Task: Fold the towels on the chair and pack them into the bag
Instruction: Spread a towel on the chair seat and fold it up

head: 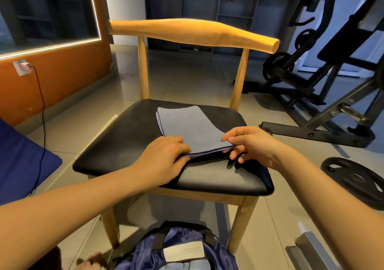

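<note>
Working down from the chair (116,140) that fills the middle of the frame to the bag (176,247) at the bottom centre, the grey-blue towel (187,128) lies as a long folded strip on the black seat, its near edge slightly raised. The left hand (164,157) and right hand (253,145), set apart, each pinch one near corner; carrying both corners level to the far edge, layers kept aligned, should give a square fold. Whether the dark cloth beneath is another towel I cannot tell.
</note>
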Tool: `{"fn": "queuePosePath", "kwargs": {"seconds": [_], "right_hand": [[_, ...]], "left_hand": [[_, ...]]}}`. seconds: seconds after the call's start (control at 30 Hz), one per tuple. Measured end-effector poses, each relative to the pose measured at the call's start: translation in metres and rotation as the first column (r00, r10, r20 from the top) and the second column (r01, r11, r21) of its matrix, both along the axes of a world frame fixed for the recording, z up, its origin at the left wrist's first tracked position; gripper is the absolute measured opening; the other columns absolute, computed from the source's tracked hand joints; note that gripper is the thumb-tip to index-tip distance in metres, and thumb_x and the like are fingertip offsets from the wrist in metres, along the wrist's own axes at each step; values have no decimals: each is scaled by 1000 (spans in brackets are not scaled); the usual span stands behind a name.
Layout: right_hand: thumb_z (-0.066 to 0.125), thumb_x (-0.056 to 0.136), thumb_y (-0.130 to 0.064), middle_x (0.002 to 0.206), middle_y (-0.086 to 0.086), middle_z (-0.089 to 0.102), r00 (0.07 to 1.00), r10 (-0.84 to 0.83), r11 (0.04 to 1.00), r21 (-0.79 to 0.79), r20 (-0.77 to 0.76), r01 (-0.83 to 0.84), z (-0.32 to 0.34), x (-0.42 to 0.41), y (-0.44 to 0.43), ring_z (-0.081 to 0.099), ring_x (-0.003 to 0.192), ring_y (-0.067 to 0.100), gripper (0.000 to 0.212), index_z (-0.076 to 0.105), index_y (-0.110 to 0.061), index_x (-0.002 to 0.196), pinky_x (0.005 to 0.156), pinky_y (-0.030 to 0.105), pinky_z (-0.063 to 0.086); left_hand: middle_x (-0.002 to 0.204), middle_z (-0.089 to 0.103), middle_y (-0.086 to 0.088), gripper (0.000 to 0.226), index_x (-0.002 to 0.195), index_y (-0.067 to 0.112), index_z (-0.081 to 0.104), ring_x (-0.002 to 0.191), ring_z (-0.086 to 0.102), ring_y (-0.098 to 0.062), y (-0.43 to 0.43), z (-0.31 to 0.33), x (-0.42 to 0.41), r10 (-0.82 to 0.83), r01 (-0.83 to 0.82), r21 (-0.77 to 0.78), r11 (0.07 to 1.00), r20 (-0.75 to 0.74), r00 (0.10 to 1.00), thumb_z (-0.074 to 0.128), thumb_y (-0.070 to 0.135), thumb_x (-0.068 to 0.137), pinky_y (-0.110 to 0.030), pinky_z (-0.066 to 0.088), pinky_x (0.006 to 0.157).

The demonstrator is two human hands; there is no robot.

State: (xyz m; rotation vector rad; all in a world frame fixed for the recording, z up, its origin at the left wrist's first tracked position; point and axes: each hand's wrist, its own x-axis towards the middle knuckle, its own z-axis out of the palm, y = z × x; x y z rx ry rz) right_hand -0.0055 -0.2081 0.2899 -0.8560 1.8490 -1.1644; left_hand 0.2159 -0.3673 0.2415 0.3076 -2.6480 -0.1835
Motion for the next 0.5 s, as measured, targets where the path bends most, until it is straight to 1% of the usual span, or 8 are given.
{"fn": "queuePosePath", "kwargs": {"seconds": [0.07,0.13,0.23,0.3,0.37,0.43,0.5], "right_hand": [[54,101,-2,105,19,75,995,98,995,-14,20,-98,3,-2,5,69,74,26,21,70,-6,115,56,29,57],[56,98,4,108,17,75,983,183,983,-20,11,-183,4,-3,9,70,78,28,27,67,-7,119,56,29,57],[62,96,1,103,17,76,982,175,984,-32,-70,-178,2,-1,10,69,73,25,23,66,-5,118,53,28,56],[63,97,-4,98,20,76,984,153,986,-46,-95,-158,-1,-1,9,66,68,23,18,67,-2,115,50,27,53],[62,99,-9,92,19,75,984,144,989,-28,-107,-148,-4,-2,9,63,63,21,16,68,-1,111,47,24,49],[61,100,-14,82,16,73,982,136,991,22,-132,-134,-7,-3,8,59,57,17,16,70,-2,106,45,22,44],[61,101,-19,72,13,67,977,122,991,85,-175,-108,-9,-3,7,52,52,14,19,72,-4,95,44,21,39]], "left_hand": [[96,68,8,19,109,23,75,89,61,-13,-3,1,4,32,-29,135,990,-21,999,60,32,100,-37,53,81],[101,71,13,17,110,28,73,91,63,-7,-7,1,8,91,-79,256,963,-35,995,64,35,98,-36,56,83],[97,71,16,10,104,31,71,89,65,-6,-9,0,13,134,-110,370,922,-40,990,67,36,96,-37,59,81],[96,70,17,8,102,30,71,90,64,-5,-9,0,15,138,-114,406,907,-30,990,66,33,97,-34,59,81],[98,68,21,11,104,31,72,93,62,-2,-9,1,17,122,-104,424,900,-14,992,61,30,100,-27,56,82],[99,64,26,17,109,31,72,97,60,1,-9,2,16,99,-90,435,896,3,995,57,27,103,-21,52,85],[100,63,27,20,112,29,73,100,59,1,-12,4,14,87,-87,453,887,22,996,55,26,104,-21,51,88]]}}
